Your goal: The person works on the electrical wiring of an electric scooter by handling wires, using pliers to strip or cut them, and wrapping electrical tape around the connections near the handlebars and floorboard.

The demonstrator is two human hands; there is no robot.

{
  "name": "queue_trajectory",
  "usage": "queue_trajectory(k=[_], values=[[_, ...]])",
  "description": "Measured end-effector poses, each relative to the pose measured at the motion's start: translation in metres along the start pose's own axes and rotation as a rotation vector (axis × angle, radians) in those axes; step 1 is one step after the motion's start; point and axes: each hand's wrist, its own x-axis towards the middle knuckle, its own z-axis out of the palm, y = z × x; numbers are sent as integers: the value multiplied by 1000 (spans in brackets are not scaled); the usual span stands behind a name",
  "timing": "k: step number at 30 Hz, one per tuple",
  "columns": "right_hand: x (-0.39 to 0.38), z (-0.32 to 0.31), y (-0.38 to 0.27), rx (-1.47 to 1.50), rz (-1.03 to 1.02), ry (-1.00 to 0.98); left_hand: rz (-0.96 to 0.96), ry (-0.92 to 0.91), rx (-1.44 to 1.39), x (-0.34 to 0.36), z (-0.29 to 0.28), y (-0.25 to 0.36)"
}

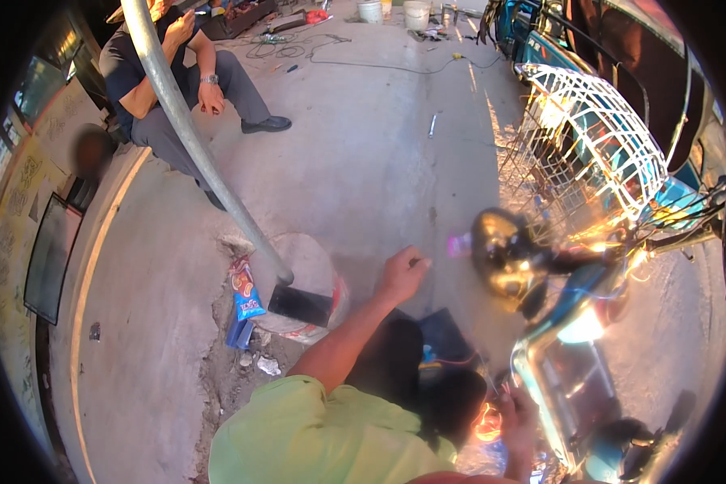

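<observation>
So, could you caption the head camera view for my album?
Left hand held out over a concrete floor, a seated person ahead to the left, a white wire basket to the right.

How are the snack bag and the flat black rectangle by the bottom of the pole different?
The snack bag is blue and red, while the black rectangle is plain and dark. The bag looks crinkly, but the rectangle looks flat with straight edges. The bag points up and down in the picture; the rectangle lies more sideways. Both are near the pole's bottom end, and neither is in the person's left hand.
</observation>
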Motion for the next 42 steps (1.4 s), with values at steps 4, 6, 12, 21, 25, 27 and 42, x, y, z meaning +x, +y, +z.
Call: queue_trajectory(k=[4,6,12,21,25,27,42], values=[[5,-8,0,47,70,5,-458,-276,-647,4,-12,-12],[8,-11,-5,88,19,3,-511,-287,-760,3,-16,-11],[10,-23,-14,87,-38,223,-617,-486,-1228,14,4,8],[26,-59,-85,-101,-85,492,-397,-368,-839,42,22,45],[11,-100,-110,-303,-112,600,-164,-409,-755,37,45,112],[8,-106,-121,-263,-157,697,94,-451,-713,34,60,146],[1,-122,-203,-546,-414,686,909,-549,-267,62,136,281]])
